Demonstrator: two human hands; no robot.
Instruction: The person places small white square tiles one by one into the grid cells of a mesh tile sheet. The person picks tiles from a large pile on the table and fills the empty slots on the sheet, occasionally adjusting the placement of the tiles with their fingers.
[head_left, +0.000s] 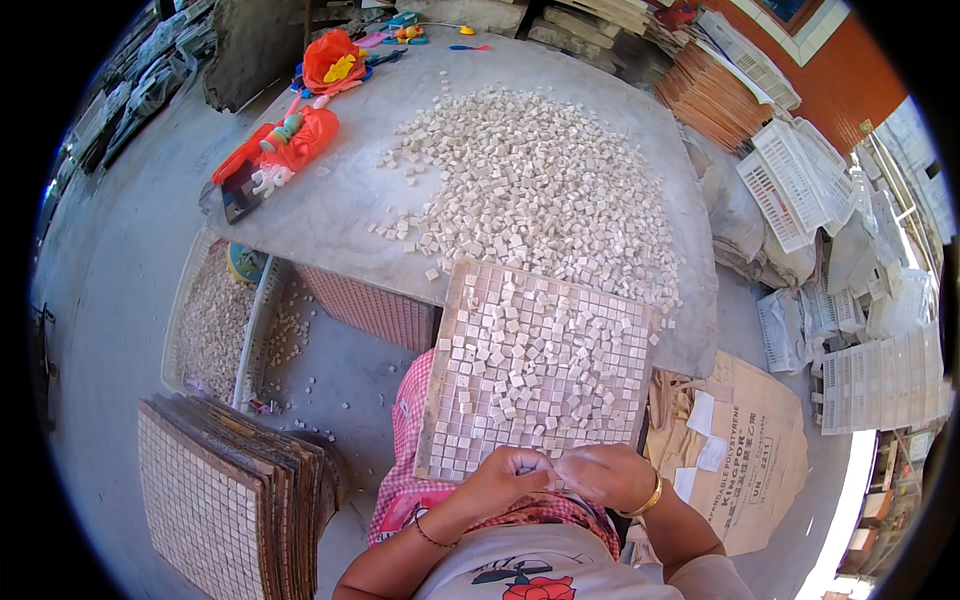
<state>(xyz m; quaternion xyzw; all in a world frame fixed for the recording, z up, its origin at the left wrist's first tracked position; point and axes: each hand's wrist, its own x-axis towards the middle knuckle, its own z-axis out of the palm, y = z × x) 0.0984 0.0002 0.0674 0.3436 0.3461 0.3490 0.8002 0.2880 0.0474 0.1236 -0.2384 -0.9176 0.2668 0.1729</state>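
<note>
A square grid tray [436,400] rests on my lap and against the table's near edge. Many of its cells hold small whitish stone tiles, and more tiles [520,350] lie loose on top of it. At the tray's near edge my left hand [508,480] is closed, its fingers curled in. My right hand [612,476], with a gold bangle at the wrist, is closed close beside it, fingertips pinched together. Whatever the fingers hold, if anything, is too small or hidden to make out.
A large heap of loose tiles [540,170] covers much of the grey table [350,215]. Red bags [300,140] with toys lie at its far left. Filled grid trays [200,500] are stacked at lower left, near a white crate [180,330] of tiles. Plastic baskets [790,180] pile up at right.
</note>
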